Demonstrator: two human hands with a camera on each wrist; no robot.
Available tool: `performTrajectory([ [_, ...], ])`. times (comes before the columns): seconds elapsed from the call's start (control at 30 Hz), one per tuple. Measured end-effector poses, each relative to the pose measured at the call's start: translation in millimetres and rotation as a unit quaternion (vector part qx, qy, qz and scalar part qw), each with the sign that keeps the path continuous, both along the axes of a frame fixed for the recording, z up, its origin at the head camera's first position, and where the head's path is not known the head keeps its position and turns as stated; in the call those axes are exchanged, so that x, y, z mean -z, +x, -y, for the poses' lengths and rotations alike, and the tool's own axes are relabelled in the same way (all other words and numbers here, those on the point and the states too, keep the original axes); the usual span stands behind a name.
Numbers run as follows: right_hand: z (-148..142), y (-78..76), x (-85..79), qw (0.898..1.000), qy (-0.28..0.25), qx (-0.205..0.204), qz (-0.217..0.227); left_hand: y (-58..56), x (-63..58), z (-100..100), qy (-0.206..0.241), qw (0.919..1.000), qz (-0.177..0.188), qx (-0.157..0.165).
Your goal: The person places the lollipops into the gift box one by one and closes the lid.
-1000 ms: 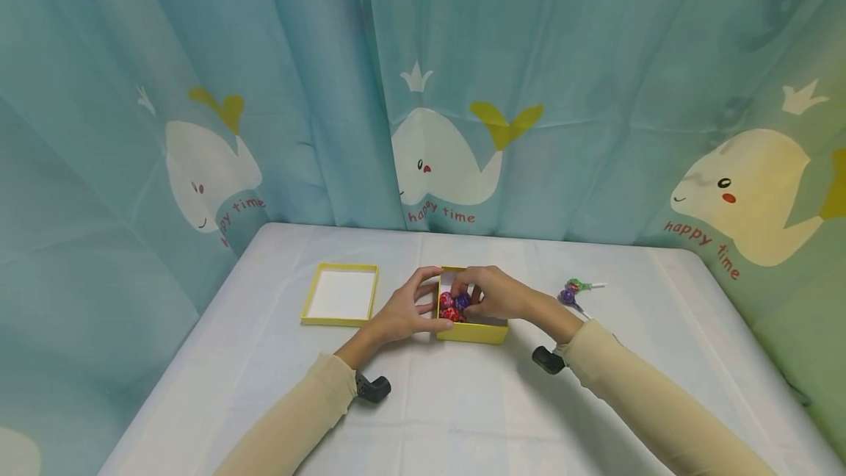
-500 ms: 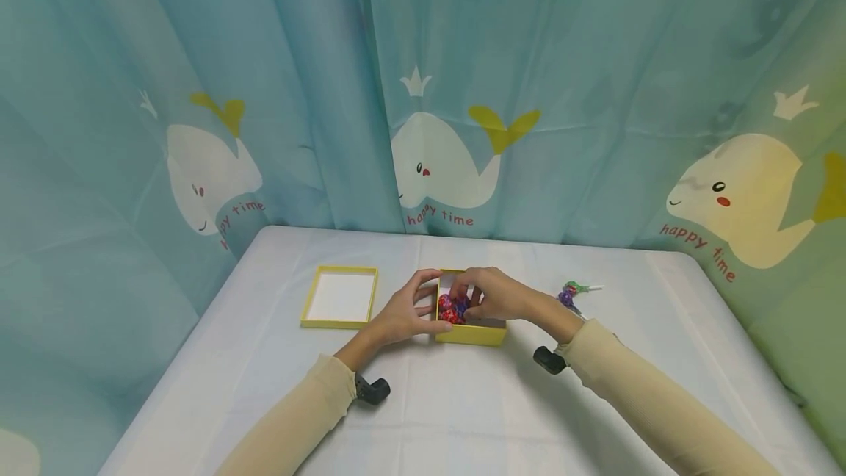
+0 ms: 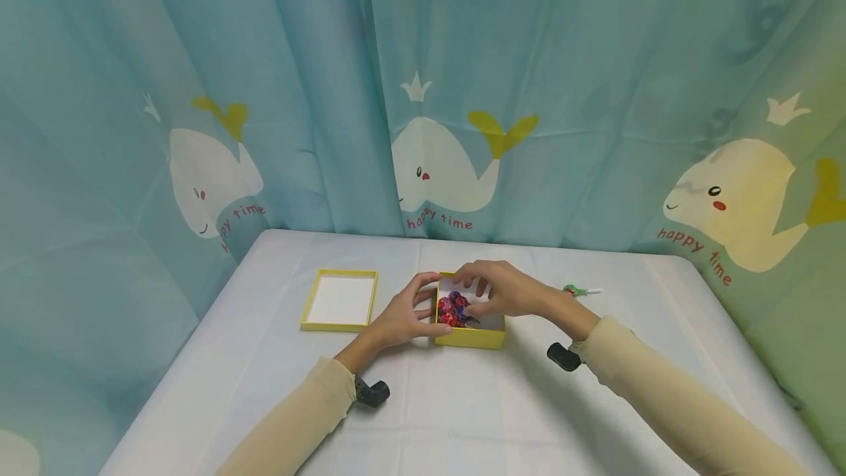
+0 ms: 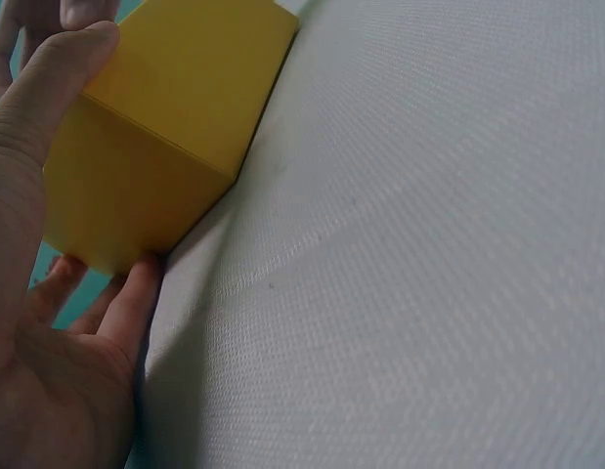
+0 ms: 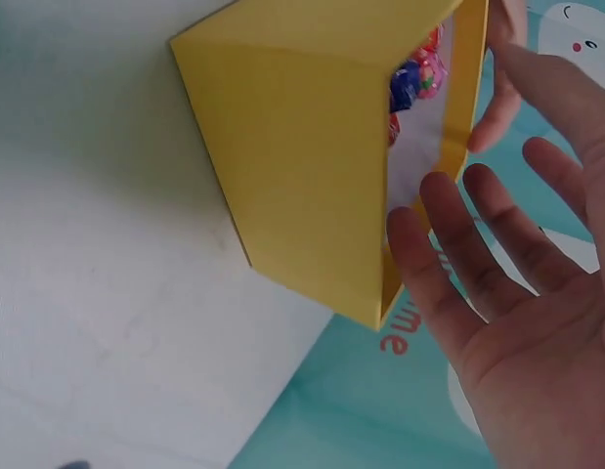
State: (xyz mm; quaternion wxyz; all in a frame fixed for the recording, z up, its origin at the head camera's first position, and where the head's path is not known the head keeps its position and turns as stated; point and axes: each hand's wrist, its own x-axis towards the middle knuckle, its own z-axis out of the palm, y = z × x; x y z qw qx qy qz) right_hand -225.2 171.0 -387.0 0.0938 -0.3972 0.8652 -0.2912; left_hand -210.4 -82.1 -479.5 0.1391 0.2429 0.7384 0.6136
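A yellow open-topped box (image 3: 469,339) stands on the table with several wrapped lollipops (image 3: 451,308), red, pink and purple, bunched at its left side. My left hand (image 3: 400,316) holds the box at its left, thumb at the front corner and fingers along the side wall; the left wrist view shows the thumb on the yellow wall (image 4: 185,88). Above the box's right part is my right hand (image 3: 507,289), its fingers spread and loosely bent. In the right wrist view nothing sits in that hand's fingers (image 5: 449,234), beside the box rim.
To the left lies a shallow yellow-edged lid (image 3: 372,298) with its white inside up. A green-wrapped lollipop (image 3: 573,291) lies right of the box, partly behind my right forearm. A whale-print curtain (image 3: 568,131) hangs behind the white table (image 3: 423,402).
My right hand has let go of the lollipops in the box, opened its fingers and shifted slightly up and right. Its forearm now hides the purple lollipop on the table. My left hand stays put.
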Motion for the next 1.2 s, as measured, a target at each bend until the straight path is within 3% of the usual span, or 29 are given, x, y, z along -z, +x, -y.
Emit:
performTrajectory([
  [0.53, -29.6, 5.5, -17.0, 0.999, -0.01, 0.042, -0.018, 1.1, -1.0, -0.2, -0.002, 0.9999, 0.008, -0.008],
  [1.0, -68.8, 7.9, -8.7, 0.994, 0.007, 0.103, -0.02, -0.2, 2.7, 0.4, 0.0, 1.0, -0.001, -0.001],
  [1.2, -92.6, 9.8, -2.9, 0.989, 0.005, 0.136, -0.054, 0.3, 1.3, 0.5, -0.003, 1.0, 0.004, -0.004],
])
